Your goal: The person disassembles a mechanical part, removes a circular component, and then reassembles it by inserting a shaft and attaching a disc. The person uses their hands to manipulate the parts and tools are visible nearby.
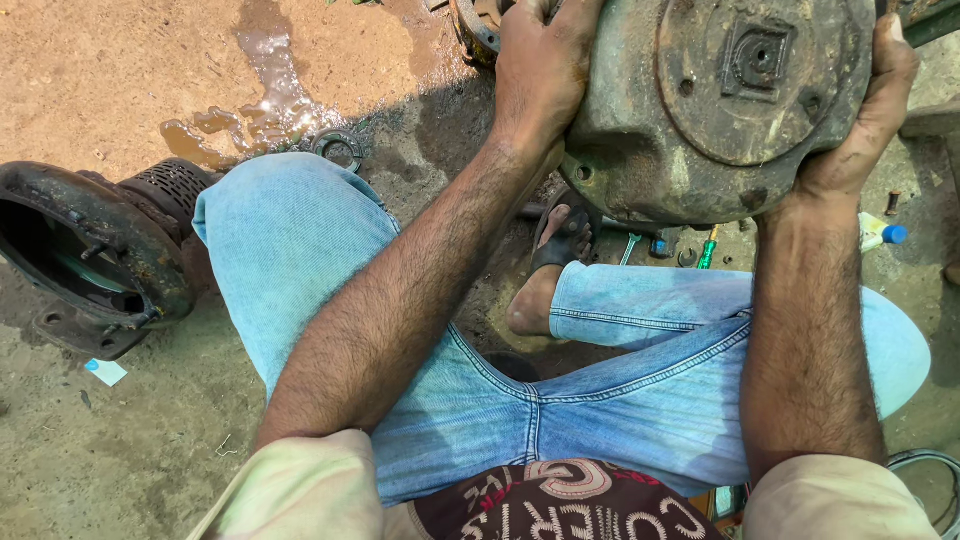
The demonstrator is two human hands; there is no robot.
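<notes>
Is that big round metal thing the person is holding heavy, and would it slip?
The metal casing is probably heavy: it looks like thick cast metal, and both the left hand and right hand grip its sides. It looks stiff, not bendy. Its grimy surface may be slippery. Being rounded, it might rock or roll if set down on the ground.

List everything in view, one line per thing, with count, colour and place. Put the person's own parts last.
Metal machine housing: one, grey-green and grimy, top right, held on both sides.
Dark cast casing: one, black and rusty, on the ground at left.
Metal ring: one, grey, on the ground by the puddle.
Puddle: one, muddy brown, top left.
Small tube with blue cap: one, pale, right edge.
Green-handled tool: one, under the housing.
Sandal: one, black, on the foot.
Jeans: light blue, centre.
Left hand: grip on the housing's left side.
Right hand: grip on its right side.
</notes>
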